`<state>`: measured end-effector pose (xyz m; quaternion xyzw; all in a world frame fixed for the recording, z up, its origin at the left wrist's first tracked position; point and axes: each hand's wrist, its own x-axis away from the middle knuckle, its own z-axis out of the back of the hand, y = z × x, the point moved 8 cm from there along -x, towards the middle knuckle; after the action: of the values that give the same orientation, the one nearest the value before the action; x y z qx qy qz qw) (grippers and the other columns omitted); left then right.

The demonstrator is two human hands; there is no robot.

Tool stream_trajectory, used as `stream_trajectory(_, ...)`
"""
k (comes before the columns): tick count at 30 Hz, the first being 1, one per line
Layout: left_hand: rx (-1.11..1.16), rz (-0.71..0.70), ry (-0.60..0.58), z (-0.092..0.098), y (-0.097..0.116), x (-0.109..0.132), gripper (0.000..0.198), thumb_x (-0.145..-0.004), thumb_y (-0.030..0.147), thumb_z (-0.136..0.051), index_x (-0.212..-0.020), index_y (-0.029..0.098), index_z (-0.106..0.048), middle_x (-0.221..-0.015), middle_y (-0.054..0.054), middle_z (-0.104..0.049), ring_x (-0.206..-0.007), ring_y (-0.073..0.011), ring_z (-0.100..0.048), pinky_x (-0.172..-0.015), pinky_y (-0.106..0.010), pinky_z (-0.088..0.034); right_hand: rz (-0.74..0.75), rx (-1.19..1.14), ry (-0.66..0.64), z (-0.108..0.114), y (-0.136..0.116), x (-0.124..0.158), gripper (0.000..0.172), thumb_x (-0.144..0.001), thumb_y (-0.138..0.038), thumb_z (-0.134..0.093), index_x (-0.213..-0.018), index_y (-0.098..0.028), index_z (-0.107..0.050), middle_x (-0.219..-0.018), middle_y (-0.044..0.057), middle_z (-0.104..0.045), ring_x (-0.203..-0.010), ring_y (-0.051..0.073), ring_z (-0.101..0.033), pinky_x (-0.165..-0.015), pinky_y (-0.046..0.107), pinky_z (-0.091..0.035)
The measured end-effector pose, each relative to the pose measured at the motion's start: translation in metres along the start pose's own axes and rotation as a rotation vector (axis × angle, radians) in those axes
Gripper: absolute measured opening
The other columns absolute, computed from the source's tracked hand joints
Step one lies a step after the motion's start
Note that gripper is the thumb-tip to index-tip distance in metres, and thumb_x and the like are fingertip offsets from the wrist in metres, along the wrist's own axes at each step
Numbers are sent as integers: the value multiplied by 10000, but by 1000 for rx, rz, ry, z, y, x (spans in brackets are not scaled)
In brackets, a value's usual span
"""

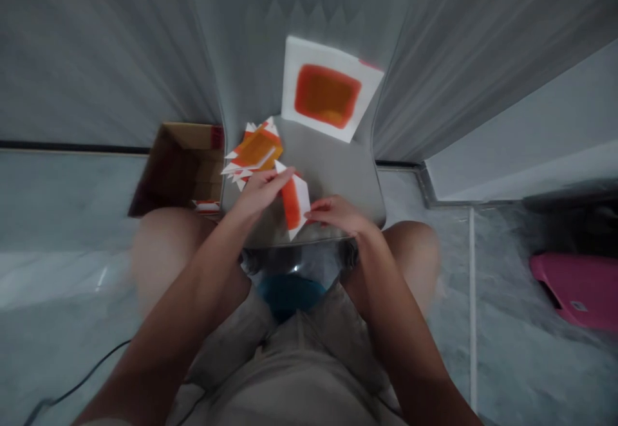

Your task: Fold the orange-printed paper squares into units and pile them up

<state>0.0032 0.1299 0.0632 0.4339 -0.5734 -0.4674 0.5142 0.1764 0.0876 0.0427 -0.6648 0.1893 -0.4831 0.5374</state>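
A folded piece of white paper with an orange-red band (pixel 291 202) is held over the front of a grey chair seat (pixel 333 168). My left hand (pixel 258 193) pinches its upper left edge between thumb and fingers. At its lower right edge, my right hand (pixel 335 212) has its fingertips closed on the paper. Beside my left hand lies a loose pile of orange-and-white folded papers (pixel 258 148) with pointed corners. Farther back, a flat white sheet with an orange rectangle (pixel 328 94) leans against the chair's backrest.
An open cardboard box (pixel 193 139) stands on the floor left of the chair, with some orange-and-white paper inside. A pink plastic object (pixel 579 287) is on the floor at right. Something teal (pixel 292 291) shows between my legs. A black cable (pixel 87 374) runs at lower left.
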Motion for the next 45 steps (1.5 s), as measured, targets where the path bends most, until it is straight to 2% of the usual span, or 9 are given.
stream_trajectory(4,-1,26,-50,-7,0,0,554,-769,761,-765,-906,227,-828,-859,-75,-790,-805,-213,-722,-748,-325,-572,48,71,3,-2,-15,0,286,-775,-505,-805,-826,-224,-779,-732,-19,-702,-657,123,-561,-585,244,-420)
stream_trajectory(10,7,28,-92,-14,0,0,532,-799,713,-774,-951,208,-840,-885,-70,-793,-795,-184,-715,-802,-317,-565,154,-55,185,9,-35,-2,468,-829,-679,-716,-812,-212,-730,-708,-8,-635,-652,136,-537,-625,280,-436)
stream_trajectory(13,94,4,-56,-13,4,0,514,-781,690,-802,-960,210,-832,-900,-52,-787,-820,-171,-710,-797,-288,-561,141,-109,197,10,-32,-1,481,-828,-688,-712,-893,-213,-755,-733,-4,-647,-653,139,-533,-620,283,-431)
stream_trajectory(16,184,9,-61,-15,6,1,499,-769,666,-827,-993,220,-831,-984,-62,-799,-875,-180,-725,-842,-300,-577,142,-80,188,9,-31,-1,482,-848,-683,-700,-857,-204,-755,-725,3,-646,-662,140,-522,-621,281,-425)
stream_trajectory(23,170,33,-3,-13,2,0,497,-748,668,-835,-947,213,-830,-960,-73,-801,-858,-183,-723,-828,-310,-577,286,-19,323,15,-38,-6,408,-891,-611,-669,-958,-218,-755,-921,36,-733,-821,173,-606,-729,295,-482)
stream_trajectory(29,160,55,38,-12,-3,-1,500,-744,676,-830,-920,209,-822,-876,-57,-780,-797,-171,-696,-766,-298,-561,291,222,390,16,-41,-5,505,-947,-701,-544,-874,-232,-714,-781,21,-659,-750,183,-559,-670,304,-422)
stream_trajectory(32,150,51,54,-12,-4,-1,499,-754,682,-816,-916,211,-814,-873,-57,-777,-828,-188,-705,-783,-316,-567,285,339,429,15,-45,-2,486,-997,-655,-480,-913,-234,-708,-771,26,-659,-750,196,-568,-680,317,-412)
stream_trajectory(41,134,128,49,-12,-12,-1,561,-726,759,-795,-818,207,-780,-847,-59,-763,-786,-178,-681,-708,-293,-534,278,291,493,18,-37,-11,412,-998,-590,-454,-837,-247,-616,-738,17,-609,-740,197,-567,-669,322,-397)
stream_trajectory(45,43,71,21,-15,-6,2,559,-725,767,-789,-776,211,-773,-781,-30,-731,-715,-154,-615,-666,-281,-478,302,307,553,23,-39,-9,395,-998,-556,-444,-791,-244,-566,-710,14,-574,-708,189,-536,-666,328,-386)
